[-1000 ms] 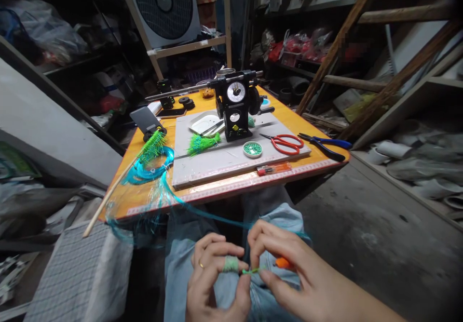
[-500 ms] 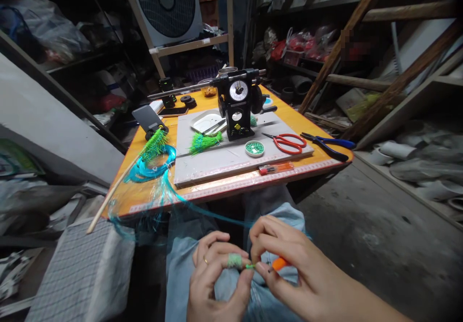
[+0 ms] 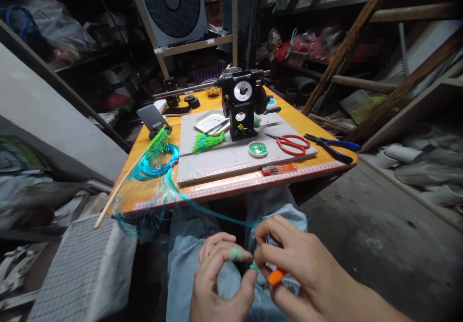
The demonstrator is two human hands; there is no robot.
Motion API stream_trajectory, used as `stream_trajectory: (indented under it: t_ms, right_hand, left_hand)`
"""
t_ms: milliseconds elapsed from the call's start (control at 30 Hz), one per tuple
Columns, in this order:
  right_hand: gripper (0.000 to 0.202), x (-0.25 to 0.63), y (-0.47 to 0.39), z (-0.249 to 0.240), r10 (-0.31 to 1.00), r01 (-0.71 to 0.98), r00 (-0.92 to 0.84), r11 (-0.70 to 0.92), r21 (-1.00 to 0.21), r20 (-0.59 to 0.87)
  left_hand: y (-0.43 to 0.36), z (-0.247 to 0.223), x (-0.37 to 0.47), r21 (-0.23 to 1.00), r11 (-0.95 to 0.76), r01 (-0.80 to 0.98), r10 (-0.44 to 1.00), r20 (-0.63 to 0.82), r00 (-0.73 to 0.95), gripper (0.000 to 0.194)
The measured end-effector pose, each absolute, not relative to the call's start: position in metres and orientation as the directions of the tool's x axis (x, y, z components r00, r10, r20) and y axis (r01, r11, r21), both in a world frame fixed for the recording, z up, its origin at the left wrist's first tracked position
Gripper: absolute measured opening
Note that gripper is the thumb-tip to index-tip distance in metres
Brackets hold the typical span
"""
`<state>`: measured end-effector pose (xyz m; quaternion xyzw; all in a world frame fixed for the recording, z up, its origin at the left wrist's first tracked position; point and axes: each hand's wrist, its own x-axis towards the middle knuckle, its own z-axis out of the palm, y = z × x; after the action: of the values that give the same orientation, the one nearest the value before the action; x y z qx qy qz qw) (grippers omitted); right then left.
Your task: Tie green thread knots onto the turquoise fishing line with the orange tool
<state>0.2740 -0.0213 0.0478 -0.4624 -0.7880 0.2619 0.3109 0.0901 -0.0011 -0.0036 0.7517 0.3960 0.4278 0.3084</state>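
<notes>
My left hand (image 3: 220, 274), with green tape round a finger and a ring, has its thumb and index finger apart beside a tiny green piece (image 3: 253, 266). The fingers of my right hand (image 3: 289, 259) are closed round an orange-handled tool (image 3: 277, 276), close to that green piece; its tip is hidden. Which fingers touch the green piece is hard to tell. Turquoise strands (image 3: 213, 213) run from a coil (image 3: 155, 165) on the table towards my right hand. Both hands are above my lap.
On the orange table (image 3: 144, 199), a grey board (image 3: 188, 172) carries a black machine (image 3: 243, 105), a dish of green beads (image 3: 257, 149), red scissors (image 3: 292, 143) and green bristles (image 3: 208, 142). Blue-handled pliers (image 3: 334, 146) lie at the right; a wooden stick (image 3: 117, 192) overhangs the left edge.
My left thumb and index finger have parted from their pinch. The orange tool has tilted and moved slightly down in my right hand. The whole view has shifted a little.
</notes>
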Motion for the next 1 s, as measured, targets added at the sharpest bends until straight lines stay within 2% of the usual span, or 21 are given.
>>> stream_trajectory:
  t_ms: [100, 167, 333, 467, 667, 800, 867, 1000]
  right_hand:
    - [0.017, 0.274, -0.022, 0.046, 0.891, 0.533, -0.378, 0.433, -0.727, 0.253]
    - [0.018, 0.274, -0.023, 0.046, 0.888, 0.513, -0.381, 0.434, -0.741, 0.257]
    - [0.018, 0.273, -0.021, 0.046, 0.884, 0.524, -0.395, 0.441, -0.728, 0.251]
    - [0.015, 0.274, -0.02, 0.045, 0.855, 0.597, -0.437, 0.509, -0.62, 0.281]
    - [0.014, 0.279, -0.018, 0.047, 0.774, 0.636, -0.558, 0.631, -0.443, 0.299]
    - [0.014, 0.279, -0.017, 0.046, 0.744, 0.627, -0.59, 0.667, -0.403, 0.314]
    - [0.014, 0.279, -0.017, 0.045, 0.759, 0.634, -0.573, 0.649, -0.421, 0.308]
    - [0.018, 0.279, -0.019, 0.043, 0.831, 0.637, -0.489, 0.548, -0.542, 0.266]
  left_hand:
    - [0.001, -0.005, 0.088, 0.823, -0.504, 0.261, 0.839, 0.395, 0.373, 0.027]
    - [0.0, -0.005, 0.09, 0.841, -0.486, 0.238, 0.853, 0.396, 0.34, 0.029]
    - [-0.004, -0.004, 0.095, 0.825, -0.494, 0.276, 0.857, 0.407, 0.318, 0.028]
    - [-0.004, -0.003, 0.096, 0.817, -0.482, 0.316, 0.872, 0.411, 0.267, 0.025]
    - [-0.001, 0.003, 0.088, 0.725, -0.541, 0.426, 0.821, 0.343, 0.456, 0.028]
    - [0.0, 0.005, 0.09, 0.692, -0.541, 0.479, 0.827, 0.332, 0.454, 0.024]
    - [-0.002, 0.003, 0.093, 0.733, -0.504, 0.457, 0.852, 0.335, 0.403, 0.022]
    - [-0.006, -0.005, 0.095, 0.886, -0.356, 0.297, 0.926, 0.294, 0.236, 0.022]
